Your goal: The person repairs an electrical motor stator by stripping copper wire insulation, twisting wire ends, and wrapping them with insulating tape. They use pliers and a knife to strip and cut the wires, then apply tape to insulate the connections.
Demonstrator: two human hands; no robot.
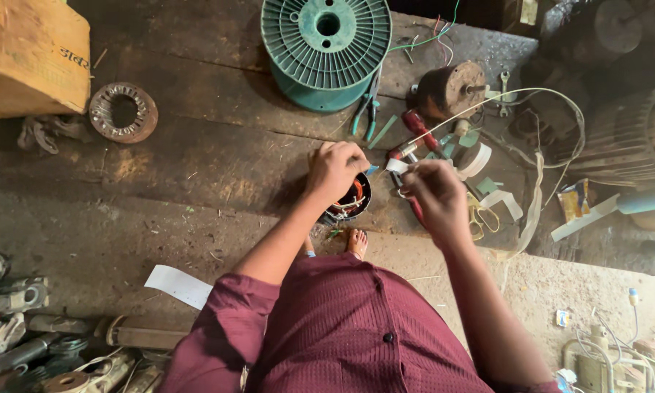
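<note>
My left hand rests on top of a small round motor stator with copper and red windings, gripping it on the dark wooden bench. My right hand is just to its right, fingers pinched on a thin white cord or tape that runs up and right across the bench. Part of the stator is hidden under my left hand. My maroon shirt fills the lower middle of the view, and a bare foot shows below the stator.
A green plastic wire spool stands at the back. Green-handled pliers, a red-handled tool, a small motor, tape roll and paper strips lie right. A rusty ring and cardboard box sit left; metal parts at lower left.
</note>
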